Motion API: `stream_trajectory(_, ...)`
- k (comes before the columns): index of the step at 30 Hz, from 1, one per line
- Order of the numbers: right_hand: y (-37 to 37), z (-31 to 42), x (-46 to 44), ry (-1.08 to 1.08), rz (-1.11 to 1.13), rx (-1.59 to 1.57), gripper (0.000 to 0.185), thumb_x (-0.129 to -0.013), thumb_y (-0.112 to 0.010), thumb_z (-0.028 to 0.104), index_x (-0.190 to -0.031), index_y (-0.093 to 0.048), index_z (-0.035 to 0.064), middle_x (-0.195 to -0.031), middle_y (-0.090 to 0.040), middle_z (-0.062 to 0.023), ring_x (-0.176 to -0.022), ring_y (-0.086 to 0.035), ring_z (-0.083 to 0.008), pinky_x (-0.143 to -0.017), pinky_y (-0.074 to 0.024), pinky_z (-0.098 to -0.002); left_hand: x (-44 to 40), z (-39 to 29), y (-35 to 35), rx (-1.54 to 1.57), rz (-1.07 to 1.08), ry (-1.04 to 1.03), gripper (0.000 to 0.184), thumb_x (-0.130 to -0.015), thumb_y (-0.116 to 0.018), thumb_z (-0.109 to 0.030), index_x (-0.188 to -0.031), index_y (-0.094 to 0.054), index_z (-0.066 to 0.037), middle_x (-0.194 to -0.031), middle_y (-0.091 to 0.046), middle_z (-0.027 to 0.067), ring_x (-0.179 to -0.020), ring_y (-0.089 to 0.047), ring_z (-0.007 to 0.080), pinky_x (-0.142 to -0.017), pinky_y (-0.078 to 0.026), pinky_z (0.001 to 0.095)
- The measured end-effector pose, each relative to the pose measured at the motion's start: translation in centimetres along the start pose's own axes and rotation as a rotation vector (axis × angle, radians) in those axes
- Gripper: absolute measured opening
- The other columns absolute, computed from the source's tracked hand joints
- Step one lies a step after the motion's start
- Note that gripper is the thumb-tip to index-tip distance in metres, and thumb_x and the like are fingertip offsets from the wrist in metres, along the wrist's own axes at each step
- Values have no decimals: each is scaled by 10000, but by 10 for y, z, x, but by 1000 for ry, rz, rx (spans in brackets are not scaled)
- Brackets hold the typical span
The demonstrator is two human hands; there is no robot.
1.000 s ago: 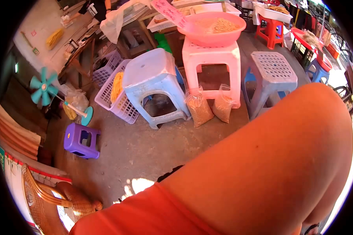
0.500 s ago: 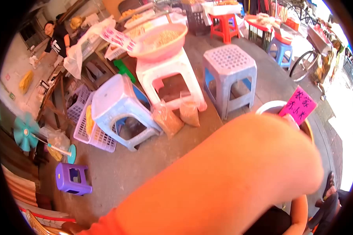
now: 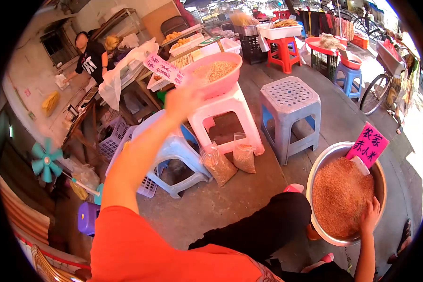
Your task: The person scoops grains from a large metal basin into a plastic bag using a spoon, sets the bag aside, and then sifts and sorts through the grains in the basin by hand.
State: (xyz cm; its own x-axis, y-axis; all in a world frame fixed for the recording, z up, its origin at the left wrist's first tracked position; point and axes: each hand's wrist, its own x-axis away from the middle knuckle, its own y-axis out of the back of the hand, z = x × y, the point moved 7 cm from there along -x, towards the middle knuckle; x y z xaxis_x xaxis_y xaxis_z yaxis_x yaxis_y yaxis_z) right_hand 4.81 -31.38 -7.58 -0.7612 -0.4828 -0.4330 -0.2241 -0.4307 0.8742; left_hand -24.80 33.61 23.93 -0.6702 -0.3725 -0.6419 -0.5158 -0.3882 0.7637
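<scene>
My left hand (image 3: 185, 101), smeared by motion, is in front of the pink basin (image 3: 228, 77) of pale yellow grain, so its fingers are unclear. The basin stands on a pink stool (image 3: 246, 124), with a handwritten pink sign (image 3: 162, 69) at its left side. At lower right, my right hand (image 3: 371, 215) rests at the inner edge of a large metal basin (image 3: 315, 221), fingers apart on the reddish millet (image 3: 341, 192). A bright pink sign (image 3: 369, 143) stands in that millet at the far rim. I cannot see anything held in the right hand.
A grey-blue stool (image 3: 291, 101) stands right of the pink one; a light blue stool (image 3: 178, 155) is at left. Two bags of grain (image 3: 218, 167) lie between. A person in black (image 3: 91, 61) is behind the stall table, near a teal fan (image 3: 47, 162).
A bare arm filling the foreground has cleared. My left arm now reaches toward the pink basin, and the millet basin with my right hand has come into view.
</scene>
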Motion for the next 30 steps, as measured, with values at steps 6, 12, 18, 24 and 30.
stream_trajectory(6,-1,-1,0,50,12,98,459,-675,-516,-97,-1118,-551,18,-1332,-443,-213,-1242,-407,-410,-1020,-357,-480,-22,258,76,-499,284,586,725,-812,-479,-147,-1484,-225,-243,-1147,-625,214,-1046,-615,364,-862,-474,468)
stream_trajectory(12,5,14,-17,65,-37,148,449,-679,-527,-97,-1113,-556,16,-1321,-463,-199,-1236,-431,-380,-1018,-367,-452,-45,82,-6,-268,261,127,342,-820,-579,-269,-1133,-628,-140,-1068,-659,158,-972,-634,332,-842,-490,448)
stream_trajectory(18,12,18,-26,-167,70,118,321,-816,-546,148,-1124,-576,61,-1151,-557,-178,-1099,-517,-362,-931,-417,-447,77,-241,-89,865,694,-335,358,-797,-666,-236,-1083,-641,-22,-892,-653,163,-827,-641,308,-732,-506,389)
stream_trajectory(24,-9,-37,7,-620,300,-181,468,-961,-439,423,-1157,-570,19,-1077,-618,-283,-1061,-565,-428,-913,-427,-494,173,-417,-208,1457,1376,70,673,-906,-630,-322,-1392,-344,44,-1362,-450,181,-1207,-505,250,-1023,-410,333)
stream_trajectory(30,-11,-11,27,-1100,403,-785,625,-931,-440,524,-1336,-468,49,-1393,-408,-244,-1327,-357,-360,-1044,-348,-437,208,-461,-298,1183,1384,368,787,-882,-521,-522,-1425,-289,-2,-1486,-261,231,-1371,-284,333,-1095,-271,452)
